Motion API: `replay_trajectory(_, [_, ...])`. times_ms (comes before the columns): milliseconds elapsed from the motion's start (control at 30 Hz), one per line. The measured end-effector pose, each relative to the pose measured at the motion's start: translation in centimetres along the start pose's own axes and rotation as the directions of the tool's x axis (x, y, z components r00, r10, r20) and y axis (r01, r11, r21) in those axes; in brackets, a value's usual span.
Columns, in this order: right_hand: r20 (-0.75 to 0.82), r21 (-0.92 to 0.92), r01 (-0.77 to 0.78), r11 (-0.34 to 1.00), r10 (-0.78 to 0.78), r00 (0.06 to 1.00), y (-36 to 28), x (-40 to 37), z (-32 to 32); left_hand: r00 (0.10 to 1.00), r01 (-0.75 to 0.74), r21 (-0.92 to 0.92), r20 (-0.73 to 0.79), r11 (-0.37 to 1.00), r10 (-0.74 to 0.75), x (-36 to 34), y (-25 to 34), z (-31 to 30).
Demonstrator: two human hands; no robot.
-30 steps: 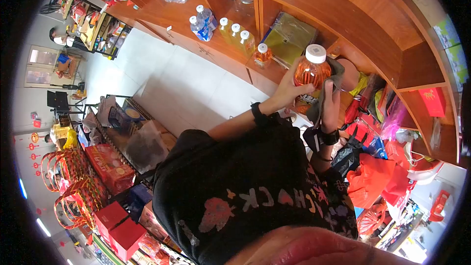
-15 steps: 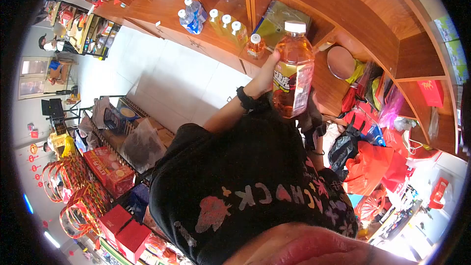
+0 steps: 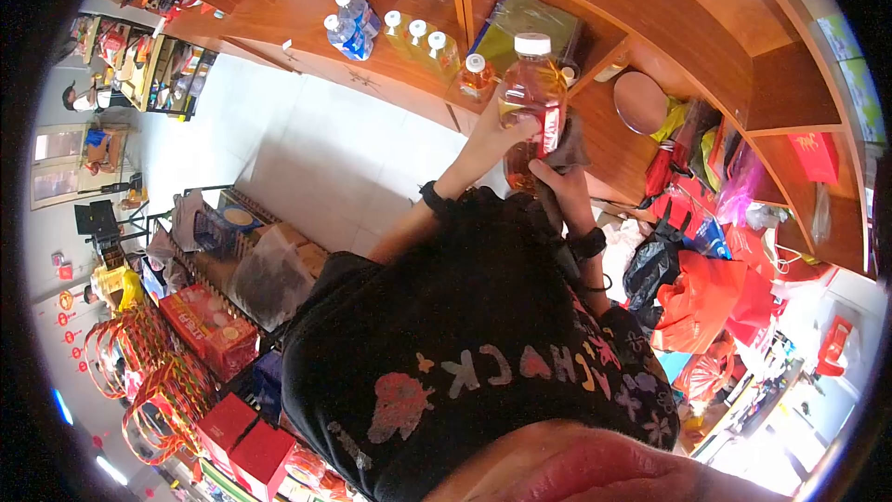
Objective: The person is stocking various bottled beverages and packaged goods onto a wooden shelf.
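Two hands at one tea bottle [image 3: 531, 93]. Left hand [image 3: 497, 138] curled round the lower body from the left, fingers wrapped tight, gripping it nearly upright with the white cap uppermost. Right hand [image 3: 557, 184] closed on a dark cloth [image 3: 569, 144], pinching it and pressing it against the right side and base of the bottle. Black bands on both wrists. Bottle held in the air, off any surface, over the near edge of the wooden desk [image 3: 604, 144].

On the desk just behind: a small orange bottle [image 3: 476, 76], nearest the left hand; further left a row of yellow bottles [image 3: 418, 37], then blue-labelled water bottles [image 3: 346, 23]. Green packet [image 3: 530, 19] leaning in the alcove behind the cap. Round lid [image 3: 639, 102] to the right, well apart from the hands.

Below, pale tiled floor [image 3: 316, 149]. Heap of red bags [image 3: 711, 302] at right; red boxes [image 3: 212, 330] stacked on racks at lower left.
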State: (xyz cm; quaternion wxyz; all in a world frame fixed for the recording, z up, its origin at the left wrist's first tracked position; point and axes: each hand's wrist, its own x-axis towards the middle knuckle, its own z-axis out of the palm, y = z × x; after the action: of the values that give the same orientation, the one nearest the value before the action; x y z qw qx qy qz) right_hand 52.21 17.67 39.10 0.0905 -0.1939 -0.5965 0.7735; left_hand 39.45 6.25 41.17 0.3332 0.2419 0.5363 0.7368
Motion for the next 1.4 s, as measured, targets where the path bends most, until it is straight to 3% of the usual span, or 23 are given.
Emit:
replay_trajectory(33, [-0.025,0.004,-0.004,1.000,0.004,1.000,0.3,0.0,0.6,0.999,-0.034,0.023,-0.017,0.999,0.034,0.5,-1.5,-0.6])
replay_trajectory(67, [-0.054,0.008,-0.010,1.000,0.011,0.998,0.7,-0.2,0.7,0.999,0.011,-0.132,-0.043,0.991,-0.017,0.5,-2.1,-0.8])
replay_trajectory(100, [-0.065,-0.172,0.006,0.985,-0.018,0.998,1.7,0.0,0.3,0.996,0.052,-0.286,-0.061,0.957,-0.072,0.5,-2.6,-1.0])
replay_trajectory(133, [-0.085,-0.099,0.008,0.995,-0.016,0.996,2.1,-0.1,-0.1,0.989,0.084,-0.434,-0.071,0.897,-0.127,0.6,-3.3,-1.2])
replay_trajectory(200, [-0.122,0.050,0.018,0.999,-0.012,0.992,1.8,-0.2,0.4,0.986,0.094,-0.535,-0.066,0.840,-0.153,1.2,-2.9,-0.8])
replay_trajectory(267, [-0.072,0.349,-0.072,0.934,0.104,0.992,0.9,-0.1,1.3,0.979,0.114,-0.652,-0.056,0.750,-0.197,1.3,-1.6,-0.2])
replay_trajectory(333, [0.040,0.627,-0.099,0.773,0.095,0.995,0.0,0.1,2.0,0.983,0.117,-0.625,-0.037,0.772,-0.180,1.7,-1.7,-0.4])
replay_trajectory(467, [0.107,0.621,-0.211,0.755,0.185,0.977,-0.2,-0.3,2.0,0.979,0.160,-0.616,0.000,0.771,-0.204,1.7,-1.3,-1.1])
replay_trajectory(533, [0.111,0.620,-0.191,0.761,0.156,0.981,-0.9,-0.4,2.8,0.981,0.158,-0.598,0.006,0.786,-0.193,1.8,-2.5,-1.9])
replay_trajectory(567, [0.111,0.620,-0.179,0.764,0.141,0.984,-0.9,-0.6,3.0,0.986,0.123,-0.561,-0.027,0.819,-0.166,1.8,-3.3,-2.5])
replay_trajectory(633, [0.121,0.610,-0.283,0.740,0.266,0.956,1.2,-0.2,1.8,0.990,0.056,-0.481,-0.085,0.875,-0.110,1.7,-4.6,-3.4])
replay_trajectory(733, [0.140,0.619,-0.357,0.700,0.349,0.926,3.4,0.3,0.6,0.983,-0.025,-0.215,-0.182,0.976,-0.015,1.4,-3.9,-3.0])
replay_trajectory(867, [0.039,0.595,-0.312,0.740,0.361,0.932,6.5,0.6,-0.6,0.985,-0.139,0.080,-0.096,0.987,0.147,1.2,-4.0,-2.3])
replay_trajectory(933, [0.004,0.486,-0.244,0.839,0.277,0.961,6.6,0.0,-1.2,0.978,-0.192,0.252,-0.027,0.949,0.205,1.2,-4.3,-2.2])
replay_trajectory(1033, [-0.021,0.300,-0.125,0.946,0.138,0.990,5.6,-1.2,-1.9,0.994,-0.106,0.377,0.022,0.920,0.105,0.4,-3.0,-1.5])
replay_trajectory(1100, [-0.035,0.336,-0.160,0.928,0.182,0.983,5.5,-1.4,-3.1,0.987,-0.156,0.385,0.094,0.910,0.130,0.5,-4.7,-1.6])
replay_trajectory(1167, [-0.022,0.527,-0.291,0.798,0.355,0.935,6.5,-1.3,-5.2,0.977,-0.206,0.483,0.155,0.851,0.148,0.5,-5.4,-1.6])
replay_trajectory(1233, [-0.149,0.467,-0.160,0.870,0.256,0.955,8.4,-1.6,-6.9,0.957,-0.284,0.528,0.210,0.800,0.200,0.8,-5.7,-1.5])
replay_trajectory(1300, [-0.186,0.578,-0.037,0.815,0.176,0.967,9.7,-2.0,-8.4,0.981,-0.140,0.432,0.183,0.891,0.065,1.4,-6.7,-1.6])
replay_trajectory(1333, [-0.167,0.709,0.017,0.705,0.145,0.975,10.3,-2.3,-9.2,0.984,-0.063,0.381,0.177,0.922,-0.006,1.9,-7.4,-1.7])
replay_trajectory(1400, [-0.208,0.786,0.112,0.608,0.091,0.974,10.5,-3.0,-10.5,0.985,-0.175,0.628,0.115,0.758,0.132,2.9,-9.3,-2.0])
